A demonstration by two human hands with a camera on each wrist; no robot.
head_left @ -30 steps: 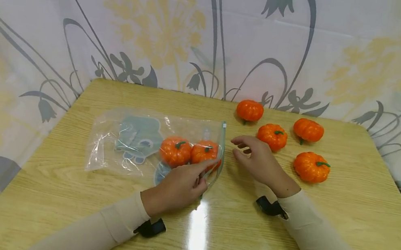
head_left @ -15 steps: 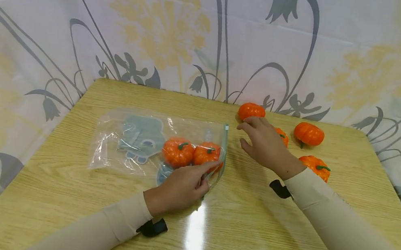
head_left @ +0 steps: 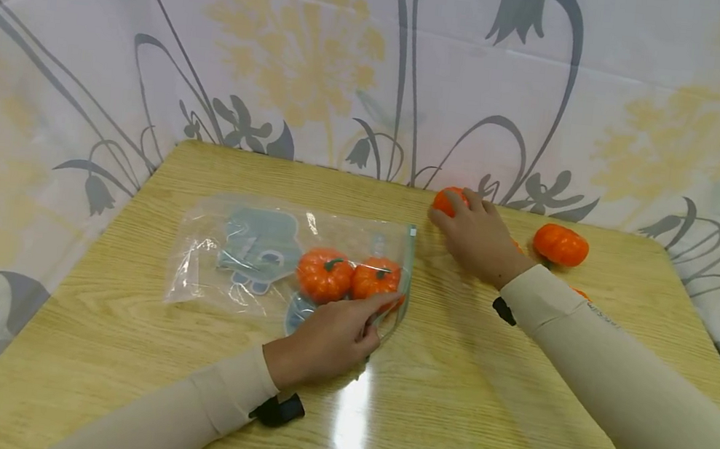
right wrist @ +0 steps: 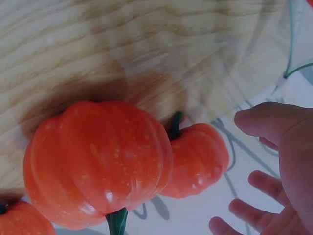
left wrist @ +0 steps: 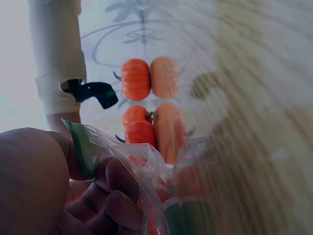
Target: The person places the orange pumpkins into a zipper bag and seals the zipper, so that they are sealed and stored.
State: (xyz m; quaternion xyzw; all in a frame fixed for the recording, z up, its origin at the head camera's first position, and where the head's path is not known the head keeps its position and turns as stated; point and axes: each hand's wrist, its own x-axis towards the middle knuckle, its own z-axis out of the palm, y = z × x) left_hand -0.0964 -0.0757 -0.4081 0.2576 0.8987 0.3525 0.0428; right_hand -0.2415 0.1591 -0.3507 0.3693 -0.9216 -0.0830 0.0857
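Observation:
A clear zip bag (head_left: 197, 266) with a green edge strip (head_left: 410, 259) lies flat, two orange pumpkins (head_left: 324, 276) visible through it near the mouth. The left hand (head_left: 328, 338) pinches the near corner of that mouth; in the left wrist view its fingers (left wrist: 122, 181) curl against the film. The right hand (head_left: 477, 237) reaches over the back pumpkin (head_left: 445, 200), partly covering it. In the right wrist view the thumb and fingers (right wrist: 254, 166) are spread beside a small-looking pumpkin (right wrist: 198, 159), with a gap between; a larger-looking pumpkin (right wrist: 98, 161) is nearer the camera.
On the wooden table (head_left: 154, 364), another loose pumpkin (head_left: 560, 245) sits at the back right. Two more are mostly hidden by the right hand and sleeve (head_left: 615, 368). A patterned cloth (head_left: 324, 67) rises behind the table's back edge.
The right hand has moved from beside the bag's mouth away to the back pumpkin, its fingers now over it. The left hand keeps its pinch on the bag. The head view has shifted slightly.

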